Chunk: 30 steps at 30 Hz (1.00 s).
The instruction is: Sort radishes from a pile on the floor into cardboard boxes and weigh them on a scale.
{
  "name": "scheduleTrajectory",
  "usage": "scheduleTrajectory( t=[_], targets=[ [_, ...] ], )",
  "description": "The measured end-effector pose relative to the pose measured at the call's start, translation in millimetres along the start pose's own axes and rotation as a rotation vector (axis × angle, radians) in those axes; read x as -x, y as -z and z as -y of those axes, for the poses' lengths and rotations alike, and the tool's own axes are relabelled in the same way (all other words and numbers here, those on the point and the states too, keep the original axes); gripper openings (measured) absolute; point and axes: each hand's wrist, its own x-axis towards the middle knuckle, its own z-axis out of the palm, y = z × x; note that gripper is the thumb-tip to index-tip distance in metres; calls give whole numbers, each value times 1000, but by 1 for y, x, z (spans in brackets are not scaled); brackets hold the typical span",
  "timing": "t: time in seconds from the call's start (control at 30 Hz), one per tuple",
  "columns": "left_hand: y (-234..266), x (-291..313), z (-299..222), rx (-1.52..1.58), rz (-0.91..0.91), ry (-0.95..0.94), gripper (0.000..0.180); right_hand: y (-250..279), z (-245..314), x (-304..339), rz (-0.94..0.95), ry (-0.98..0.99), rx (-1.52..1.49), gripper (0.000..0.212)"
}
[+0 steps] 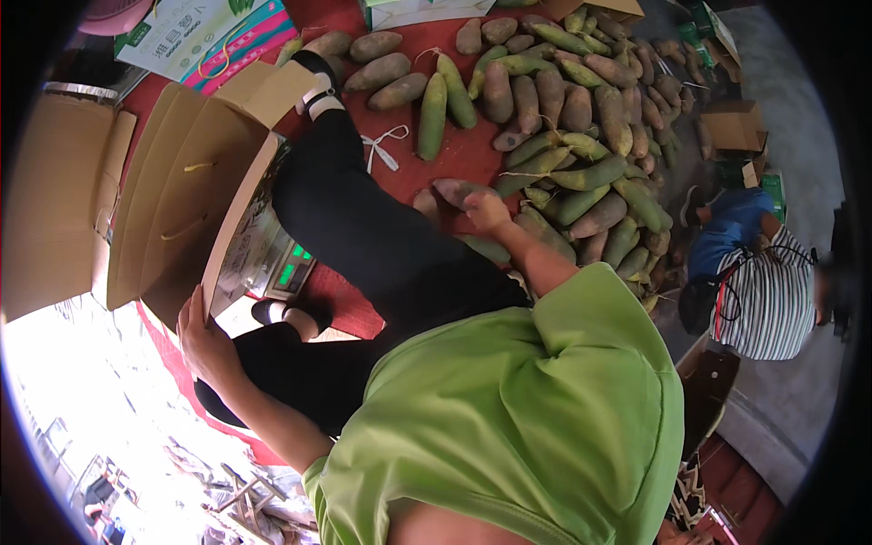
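Note:
My left hand (207,341) grips the near edge of an open cardboard box (186,245), fingers over its rim. The box stands on a digital scale (289,271) with a lit green display, to the left of my legs. Its inside is mostly hidden by the raised walls and flaps. My right hand (489,212) is closed round one end of a long, soil-brown radish (454,192) at the left border of the pile. Beside it lies another short brown radish (425,205). Several long green radishes (589,174) lie just right of that hand.
The radish pile (618,82) spreads over a red mat (404,154) ahead and right. A white tie (381,150) lies on the mat. Printed cartons (204,41) stand at far left, another cardboard box (59,200) at left. A person in a striped top (767,300) is at right.

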Motion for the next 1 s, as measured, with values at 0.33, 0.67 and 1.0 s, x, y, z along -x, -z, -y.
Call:
scheduleTrajectory(
  t=[0.33, 0.67, 1.0],
  targets=[
    [-1, 2, 1, -5, -31, -13, 44, 10, 4, -20, 23, -169, 238, 68],
    [16, 7, -15, 3, 22, 112, 45, -10, 19, -32, 255, -220, 410, 90],
    [15, 6, -4, 12, -18, 46, 38, 22, 5, -63, 32, -157, -86, 87]
  ],
)
